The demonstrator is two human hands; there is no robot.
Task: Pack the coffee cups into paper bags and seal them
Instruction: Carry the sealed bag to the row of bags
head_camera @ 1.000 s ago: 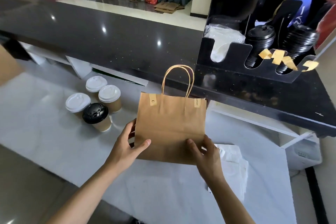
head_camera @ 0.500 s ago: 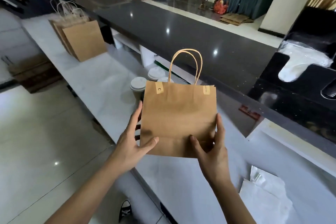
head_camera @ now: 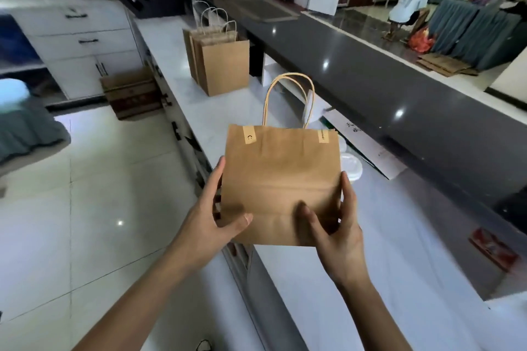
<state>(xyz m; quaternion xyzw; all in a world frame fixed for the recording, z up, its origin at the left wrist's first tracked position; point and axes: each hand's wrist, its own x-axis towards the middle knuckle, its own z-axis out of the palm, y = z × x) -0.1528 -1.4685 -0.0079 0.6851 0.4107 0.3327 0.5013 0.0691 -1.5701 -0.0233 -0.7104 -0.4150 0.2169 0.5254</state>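
I hold a small brown paper bag upright in the air over the front edge of the white counter. Two tape strips close its top and its twisted handles stand up. My left hand grips its lower left side, thumb on the front. My right hand grips its lower right corner, thumb on the front and fingers round the side. The white lid of a coffee cup peeks out from behind the bag's right edge; the other cups are hidden.
A group of taller brown paper bags stands further along the counter to the left. A raised dark bar top runs along the back. White drawers and a cardboard box stand across the tiled floor.
The view has swung left along the counter, and the bag has been lifted off the counter and carried left with both hands. The cups have slid behind the bag.
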